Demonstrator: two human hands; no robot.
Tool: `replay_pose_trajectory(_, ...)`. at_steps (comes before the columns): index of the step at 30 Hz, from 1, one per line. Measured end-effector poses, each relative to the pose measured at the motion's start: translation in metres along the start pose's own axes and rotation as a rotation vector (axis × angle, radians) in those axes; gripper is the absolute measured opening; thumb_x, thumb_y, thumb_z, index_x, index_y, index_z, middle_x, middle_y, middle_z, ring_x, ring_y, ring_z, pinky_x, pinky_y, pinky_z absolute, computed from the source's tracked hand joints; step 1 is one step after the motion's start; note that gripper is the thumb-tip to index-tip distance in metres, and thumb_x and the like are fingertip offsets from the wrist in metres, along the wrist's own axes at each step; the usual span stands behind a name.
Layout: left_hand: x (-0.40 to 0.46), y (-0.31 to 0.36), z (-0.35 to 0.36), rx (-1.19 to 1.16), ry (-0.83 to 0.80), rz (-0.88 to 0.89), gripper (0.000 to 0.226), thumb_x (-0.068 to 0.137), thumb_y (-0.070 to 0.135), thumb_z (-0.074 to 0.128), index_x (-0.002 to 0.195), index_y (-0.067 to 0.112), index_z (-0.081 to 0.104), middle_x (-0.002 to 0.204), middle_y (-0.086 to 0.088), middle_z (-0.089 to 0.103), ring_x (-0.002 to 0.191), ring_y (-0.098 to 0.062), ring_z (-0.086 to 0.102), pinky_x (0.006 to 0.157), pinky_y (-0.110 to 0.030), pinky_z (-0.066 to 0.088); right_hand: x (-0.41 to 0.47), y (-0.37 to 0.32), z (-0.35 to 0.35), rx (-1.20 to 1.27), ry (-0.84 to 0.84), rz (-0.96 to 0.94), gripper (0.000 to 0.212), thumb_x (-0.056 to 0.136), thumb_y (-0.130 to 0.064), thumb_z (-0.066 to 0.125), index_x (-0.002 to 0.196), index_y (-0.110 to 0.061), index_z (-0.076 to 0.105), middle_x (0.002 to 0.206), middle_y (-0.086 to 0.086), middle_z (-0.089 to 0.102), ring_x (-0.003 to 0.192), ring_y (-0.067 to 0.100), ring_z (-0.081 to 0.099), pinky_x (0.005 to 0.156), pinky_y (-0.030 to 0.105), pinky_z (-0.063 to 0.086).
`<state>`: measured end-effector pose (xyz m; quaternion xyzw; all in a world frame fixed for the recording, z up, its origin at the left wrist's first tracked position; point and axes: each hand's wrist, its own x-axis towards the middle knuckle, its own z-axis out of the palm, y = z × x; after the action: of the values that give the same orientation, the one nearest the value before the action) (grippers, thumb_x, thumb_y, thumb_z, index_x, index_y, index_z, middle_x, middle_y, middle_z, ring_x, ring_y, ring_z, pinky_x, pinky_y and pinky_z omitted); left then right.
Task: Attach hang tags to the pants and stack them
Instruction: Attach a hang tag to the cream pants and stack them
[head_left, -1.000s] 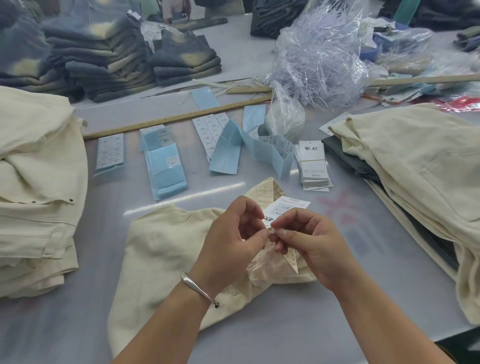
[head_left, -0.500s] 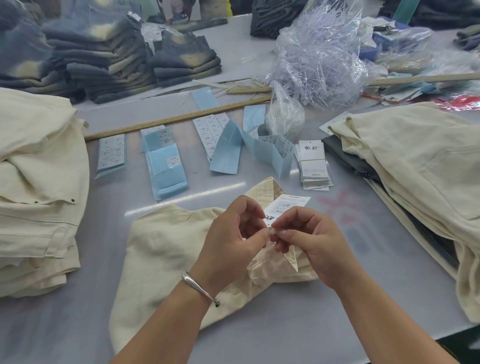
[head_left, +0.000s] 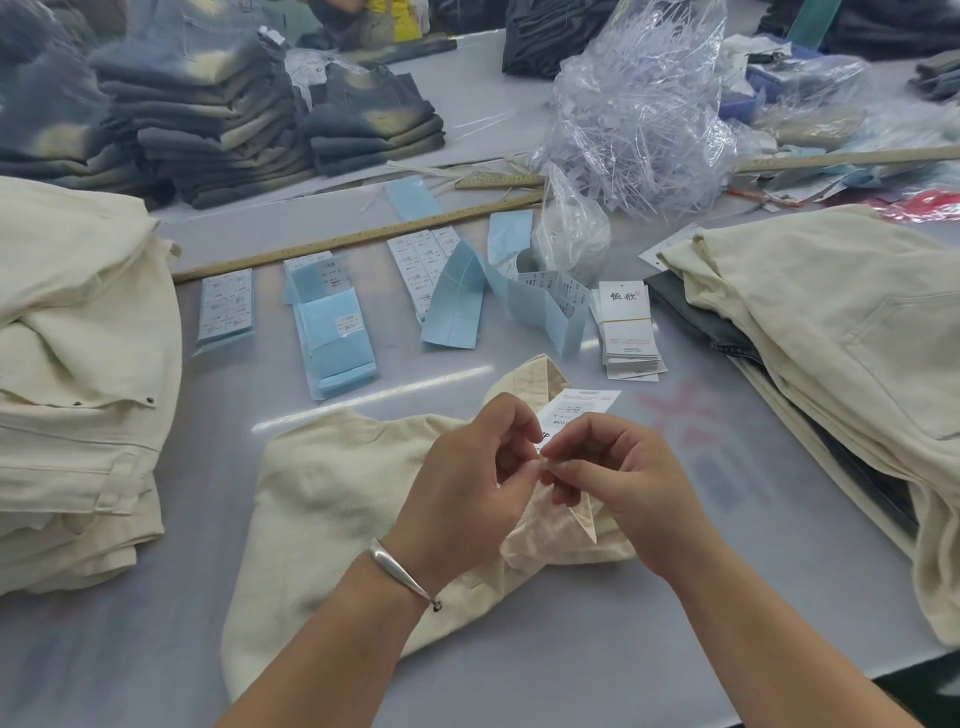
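Observation:
A folded pair of cream pants (head_left: 332, 499) lies on the grey table in front of me. My left hand (head_left: 467, 493) and my right hand (head_left: 618, 483) meet above its waistband, fingertips pinched together on something small at the waistband edge; what they pinch is hidden. A white printed hang tag (head_left: 579, 410) sticks up just behind my fingers. A pile of white hang tags (head_left: 626, 332) sits further back on the table.
Stacks of cream pants stand at the left (head_left: 78, 374) and right (head_left: 831, 332). Blue label sheets (head_left: 335, 332), a wooden ruler (head_left: 358, 239), a bag of clear plastic fasteners (head_left: 639, 104) and dark folded jeans (head_left: 208, 114) lie behind.

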<state>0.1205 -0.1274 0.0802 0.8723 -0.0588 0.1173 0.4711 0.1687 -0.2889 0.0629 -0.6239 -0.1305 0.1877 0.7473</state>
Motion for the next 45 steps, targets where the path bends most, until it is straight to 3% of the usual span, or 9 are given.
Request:
replay_pose_trajectory(11,0.014,-0.029,-0.002,-0.461,-0.235,-0.271,0.017,0.081,0.001,0.074,0.09,0.004,0.06,0.073,-0.002,0.068,0.064,-0.019,0.064,0.062,-0.026,0.052,0.003,0.002,-0.007,0.081,-0.081,0.044,0.018,0.073,0.008,0.068,0.083,0.0,0.056,0.072,0.017,0.06,0.056,0.023,0.058,0.051,0.026,0.047)
replay_pose_trajectory(23,0.0,-0.039,0.004,-0.203,-0.072,-0.276,0.026,0.07,0.024,0.086,0.084,0.021,0.065,0.082,0.01,0.067,0.068,-0.004,0.06,0.061,-0.015,0.046,0.007,0.003,-0.024,-0.028,-0.194,0.132,0.017,0.078,0.013,0.065,0.086,0.0,0.058,0.067,0.021,0.062,0.054,0.027,0.056,0.053,0.028,0.047)
replay_pose_trajectory(27,-0.013,-0.056,-0.013,-0.238,0.157,-0.372,0.018,0.078,0.019,0.08,0.087,0.026,0.066,0.091,0.014,0.068,0.076,-0.001,0.062,0.064,-0.014,0.048,0.01,-0.007,-0.046,-0.032,-0.051,0.178,0.013,0.067,-0.001,0.065,0.077,-0.008,0.064,0.056,0.019,0.055,0.042,0.02,0.045,0.04,0.022,0.038)
replay_pose_trajectory(32,-0.037,-0.1,-0.046,0.261,0.181,-0.627,0.017,0.08,0.027,0.074,0.091,0.024,0.062,0.104,0.003,0.06,0.101,-0.016,0.058,0.09,-0.029,0.047,0.022,0.001,-0.06,-0.432,0.336,0.153,0.01,0.083,-0.016,0.072,0.082,-0.016,0.063,0.068,0.013,0.065,0.051,0.019,0.053,0.051,0.033,0.044)
replay_pose_trajectory(34,-0.049,-0.114,-0.055,0.532,0.042,-0.724,0.053,0.073,0.052,0.075,0.115,0.026,0.056,0.128,-0.001,0.049,0.124,-0.025,0.042,0.104,-0.038,0.037,0.028,0.005,-0.054,-0.742,0.409,0.278,0.047,0.078,-0.044,0.076,0.115,-0.023,0.057,0.112,0.006,0.064,0.094,0.02,0.062,0.082,0.041,0.051)
replay_pose_trajectory(36,-0.06,-0.125,-0.063,0.672,0.01,-0.831,0.1,0.061,0.079,0.066,0.141,0.028,0.036,0.15,-0.003,0.03,0.14,-0.028,0.022,0.113,-0.042,0.025,0.032,0.005,-0.037,-0.8,0.274,0.416,0.106,0.06,-0.069,0.076,0.146,-0.029,0.031,0.146,0.003,0.038,0.133,0.023,0.04,0.108,0.045,0.036)
replay_pose_trajectory(38,-0.071,-0.132,-0.072,0.625,0.104,-0.983,0.125,0.05,0.092,0.058,0.149,0.027,0.017,0.156,-0.01,0.017,0.144,-0.03,0.012,0.113,-0.05,0.02,0.035,0.01,-0.012,-0.792,0.155,0.454,0.137,0.041,-0.089,0.066,0.152,-0.034,0.009,0.156,0.003,0.022,0.143,0.026,0.023,0.115,0.049,0.026)
replay_pose_trajectory(42,-0.099,-0.147,-0.093,0.483,0.191,-1.233,0.147,0.04,0.091,0.058,0.153,0.015,0.003,0.148,-0.026,0.025,0.139,-0.039,0.02,0.109,-0.054,0.024,0.046,0.043,0.017,-1.289,0.086,0.537,0.137,0.046,-0.082,0.064,0.146,-0.039,-0.017,0.159,0.017,-0.008,0.146,0.039,-0.001,0.109,0.065,0.015)
replay_pose_trajectory(45,-0.106,-0.155,-0.097,0.421,0.233,-1.271,0.143,0.049,0.079,0.074,0.151,0.008,0.003,0.144,-0.03,0.03,0.134,-0.042,0.027,0.108,-0.05,0.029,0.055,0.051,0.005,-1.393,0.103,0.684,0.133,0.052,-0.077,0.064,0.149,-0.033,-0.017,0.157,0.02,0.002,0.142,0.042,0.012,0.106,0.064,0.023)
